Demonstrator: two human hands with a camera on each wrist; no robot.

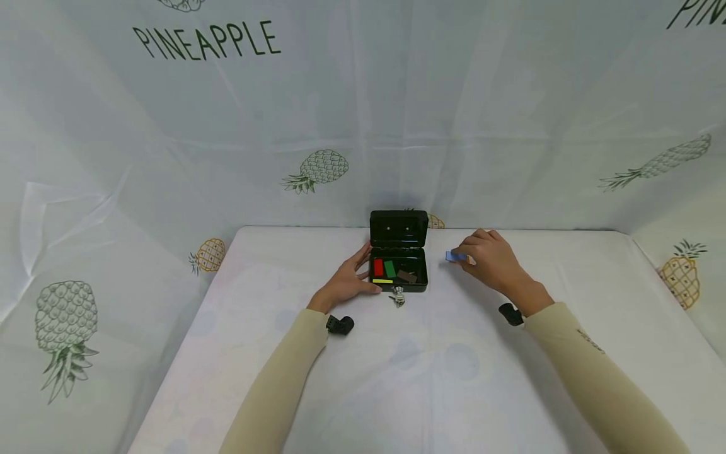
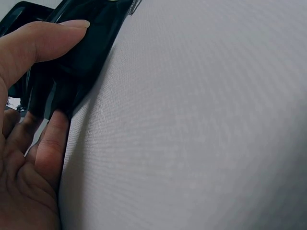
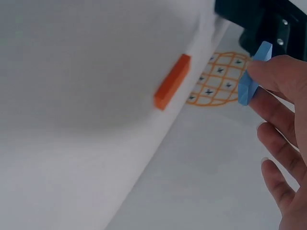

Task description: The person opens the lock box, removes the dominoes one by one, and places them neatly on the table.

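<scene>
A black metal cash box [image 1: 426,270] stands with its lid [image 1: 399,228] raised at the back of the table. Inside lie a red block [image 1: 378,267], a green block [image 1: 389,269], a brown block [image 1: 406,277] and a yellow block [image 1: 382,281]. My left hand [image 1: 344,285] rests against the box's left side, its thumb along the front and its fingers fairly straight. To the right of the box, my right hand [image 1: 492,260] pinches a blue block [image 3: 254,74] between thumb and forefinger, above the table. An orange block [image 3: 172,82] lies on the table near that hand.
Keys [image 1: 399,296] hang at the front of the box. A white cloth covers the table [image 1: 363,391]. Behind it hangs a pale curtain [image 1: 454,113] printed with pineapples, close to the back edge.
</scene>
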